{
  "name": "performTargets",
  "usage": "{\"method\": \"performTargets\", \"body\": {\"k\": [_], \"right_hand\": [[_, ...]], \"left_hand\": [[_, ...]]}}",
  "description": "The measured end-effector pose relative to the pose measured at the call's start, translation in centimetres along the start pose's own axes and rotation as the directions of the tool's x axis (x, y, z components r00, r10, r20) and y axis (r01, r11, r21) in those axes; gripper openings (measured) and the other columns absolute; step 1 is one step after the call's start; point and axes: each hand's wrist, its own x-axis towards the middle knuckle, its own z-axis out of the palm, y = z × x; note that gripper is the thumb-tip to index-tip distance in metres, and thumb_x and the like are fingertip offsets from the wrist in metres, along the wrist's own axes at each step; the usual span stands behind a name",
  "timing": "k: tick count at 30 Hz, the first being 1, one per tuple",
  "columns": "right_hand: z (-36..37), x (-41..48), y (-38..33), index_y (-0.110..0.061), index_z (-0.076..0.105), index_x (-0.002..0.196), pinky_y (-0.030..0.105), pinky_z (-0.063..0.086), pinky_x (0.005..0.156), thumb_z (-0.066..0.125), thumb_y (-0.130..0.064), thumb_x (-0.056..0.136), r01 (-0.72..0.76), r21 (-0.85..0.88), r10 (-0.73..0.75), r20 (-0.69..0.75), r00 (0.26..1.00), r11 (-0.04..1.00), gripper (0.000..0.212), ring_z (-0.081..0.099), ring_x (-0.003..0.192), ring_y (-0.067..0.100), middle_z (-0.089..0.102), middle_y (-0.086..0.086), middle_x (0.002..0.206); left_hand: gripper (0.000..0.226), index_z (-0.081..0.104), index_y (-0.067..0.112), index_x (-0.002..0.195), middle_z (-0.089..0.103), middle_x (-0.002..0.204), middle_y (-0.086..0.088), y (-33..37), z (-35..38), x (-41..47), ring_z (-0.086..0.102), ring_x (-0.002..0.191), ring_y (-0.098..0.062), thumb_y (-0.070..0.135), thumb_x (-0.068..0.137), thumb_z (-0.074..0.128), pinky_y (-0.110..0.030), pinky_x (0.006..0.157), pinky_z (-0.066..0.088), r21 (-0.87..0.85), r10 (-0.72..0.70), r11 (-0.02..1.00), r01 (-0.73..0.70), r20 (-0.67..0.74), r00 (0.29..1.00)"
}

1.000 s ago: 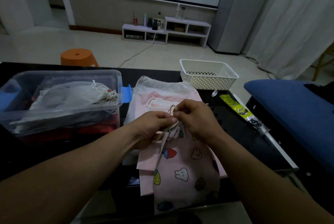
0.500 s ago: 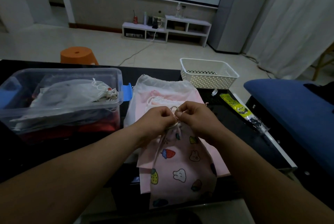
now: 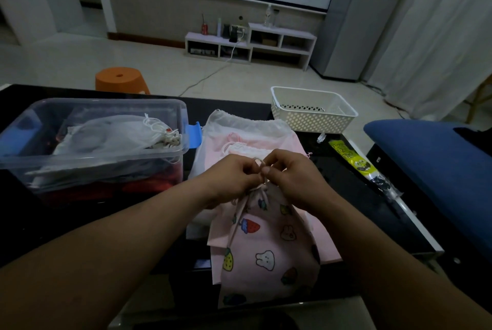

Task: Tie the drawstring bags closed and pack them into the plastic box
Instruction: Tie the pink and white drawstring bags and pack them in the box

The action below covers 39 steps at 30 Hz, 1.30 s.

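A pink drawstring bag (image 3: 266,247) printed with rabbits and strawberries hangs from my hands over the table's front edge, its mouth gathered tight. My left hand (image 3: 234,179) and my right hand (image 3: 291,178) meet above it, each pinching the pale drawstring (image 3: 259,163) at the bag's neck. Beneath them lies a pile of flat pink and white bags (image 3: 247,132). The clear plastic box (image 3: 170,152) stands at the left, holding a tied white bag (image 3: 117,134) on top of red and grey cloth.
A white perforated basket (image 3: 311,110) sits at the table's far right. A yellow-green packaged item (image 3: 356,160) lies along the right edge. A blue cushion (image 3: 436,159) is to the right, and an orange stool (image 3: 119,81) stands beyond the black table (image 3: 354,196).
My hands have lifted the bag's neck a little higher and away from me, and my fingers have shifted on the drawstring. The bag hangs a bit higher.
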Motion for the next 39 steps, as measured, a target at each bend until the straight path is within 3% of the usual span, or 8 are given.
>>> {"method": "performTargets", "body": {"k": [8, 14, 16, 20, 24, 29, 35, 39], "right_hand": [[-0.8, 0.1, 0.2, -0.011, 0.069, 0.091, 0.032, 0.049, 0.066, 0.066, -0.017, 0.099, -0.184, 0.312, 0.126, 0.195, 0.973, 0.932, 0.009, 0.062, 0.071, 0.015, 0.069, 0.006, 0.079], [0.6, 0.3, 0.8, -0.022, 0.064, 0.084, 0.04, 0.049, 0.068, 0.06, -0.024, 0.094, -0.273, 0.273, 0.257, 0.092, 0.962, 0.922, 0.01, 0.064, 0.081, 0.026, 0.068, 0.007, 0.087], [1.3, 0.2, 0.6, -0.023, 0.062, 0.086, 0.045, 0.052, 0.074, 0.054, -0.024, 0.093, -0.243, 0.289, 0.251, 0.009, 0.968, 0.926, 0.01, 0.065, 0.087, 0.03, 0.067, 0.007, 0.087], [1.3, 0.2, 0.0, -0.024, 0.059, 0.088, 0.049, 0.053, 0.079, 0.052, -0.026, 0.098, -0.151, 0.274, 0.177, -0.073, 0.982, 0.95, 0.013, 0.066, 0.086, 0.028, 0.067, 0.003, 0.083], [1.0, 0.4, -0.1, -0.029, 0.062, 0.083, 0.047, 0.052, 0.08, 0.056, -0.036, 0.091, -0.141, 0.355, 0.15, 0.003, 0.989, 0.924, 0.012, 0.063, 0.081, 0.022, 0.067, 0.001, 0.079], [0.6, 0.5, 0.0, -0.023, 0.064, 0.083, 0.033, 0.047, 0.07, 0.058, -0.02, 0.101, -0.176, 0.432, 0.166, 0.061, 0.984, 0.885, 0.019, 0.061, 0.071, 0.017, 0.066, 0.003, 0.074], [0.0, 0.4, 0.2, -0.012, 0.064, 0.088, 0.032, 0.044, 0.066, 0.061, -0.014, 0.099, -0.191, 0.434, 0.169, 0.088, 0.982, 0.88, 0.012, 0.056, 0.067, 0.016, 0.062, 0.004, 0.071], [0.6, 0.2, 0.3, -0.013, 0.066, 0.083, 0.036, 0.044, 0.067, 0.063, -0.014, 0.096, -0.127, 0.368, 0.111, 0.065, 0.992, 0.921, 0.013, 0.055, 0.068, 0.016, 0.062, 0.004, 0.072]], "left_hand": [[0.026, 0.066, -0.009, 0.107, 0.066, 0.078, -0.011, 0.6, -1.0, -0.3, 0.059, 0.06, -0.011, 0.016, 0.101, 0.065, -0.022, 0.054, 0.048, -0.071, -0.016, 0.997, 0.025, 0.132, 0.991], [0.023, 0.07, 0.014, 0.086, 0.071, 0.073, 0.001, -0.4, 1.1, 0.1, 0.065, 0.066, -0.01, 0.033, 0.097, 0.072, -0.029, 0.06, 0.053, 0.051, 0.067, 0.997, -0.061, -0.126, 0.99], [0.021, 0.071, 0.014, 0.086, 0.074, 0.076, 0.0, -0.2, 1.7, 0.0, 0.069, 0.071, -0.011, 0.031, 0.098, 0.072, -0.027, 0.062, 0.055, -0.079, 0.042, 0.995, -0.056, -0.164, 0.986], [0.022, 0.073, 0.011, 0.095, 0.074, 0.085, -0.007, 1.0, 1.0, -0.4, 0.068, 0.073, -0.016, 0.033, 0.098, 0.069, -0.029, 0.065, 0.054, -0.392, -0.094, 0.915, 0.097, 0.029, 0.995], [0.022, 0.07, 0.008, 0.11, 0.07, 0.09, -0.007, 0.9, -0.2, -0.6, 0.063, 0.076, -0.015, 0.028, 0.1, 0.064, -0.029, 0.072, 0.051, -0.423, -0.101, 0.893, 0.152, 0.14, 0.985], [0.021, 0.07, 0.003, 0.106, 0.067, 0.086, -0.006, 0.9, -1.0, -0.4, 0.061, 0.076, -0.014, 0.023, 0.102, 0.063, -0.027, 0.07, 0.056, -0.239, -0.036, 0.969, 0.06, 0.105, 0.994], [0.017, 0.067, 0.008, 0.096, 0.071, 0.086, -0.007, 1.1, -2.1, -0.4, 0.067, 0.072, -0.014, 0.021, 0.104, 0.06, -0.027, 0.069, 0.06, 0.106, 0.062, 0.991, -0.077, 0.137, 0.989], [0.013, 0.057, 0.026, 0.09, 0.062, 0.082, 0.005, 0.7, -1.4, -0.5, 0.058, 0.072, -0.014, 0.033, 0.101, 0.059, -0.033, 0.064, 0.048, 0.607, 0.201, 0.759, -0.236, 0.127, 0.971]]}}
